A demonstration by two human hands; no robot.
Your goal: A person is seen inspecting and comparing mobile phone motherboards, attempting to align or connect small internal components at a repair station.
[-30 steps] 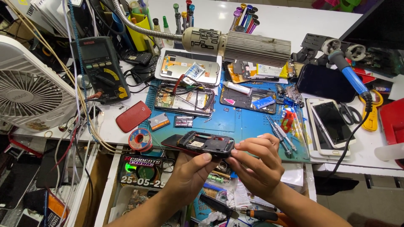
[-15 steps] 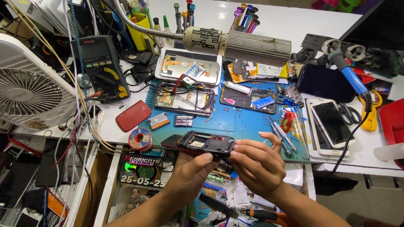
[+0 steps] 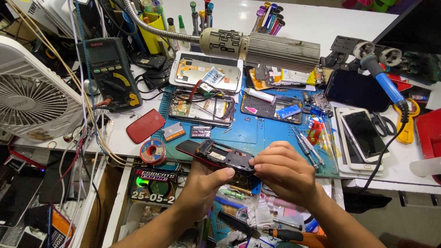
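Note:
A dismantled dark phone body with a red edge (image 3: pixel 216 155) is held level above the front edge of the blue work mat (image 3: pixel 257 133). My left hand (image 3: pixel 204 186) grips it from below, thumb pressed on its near right end. My right hand (image 3: pixel 285 172) closes over the phone's right end, fingers curled and pinching at it. What the fingertips hold there is hidden.
Opened phones (image 3: pixel 202 108) and screens (image 3: pixel 363 133) lie across the mat. Also here: a multimeter (image 3: pixel 109 73), a white fan (image 3: pixel 32 96), a red back cover (image 3: pixel 145 125), a solder spool (image 3: pixel 153 151), a soldering iron (image 3: pixel 381 76), screwdrivers (image 3: pixel 305 147), and an open drawer of parts (image 3: pixel 239 206).
My right hand's fingers have curled tighter over the phone's right end. The phone and left hand stay almost still.

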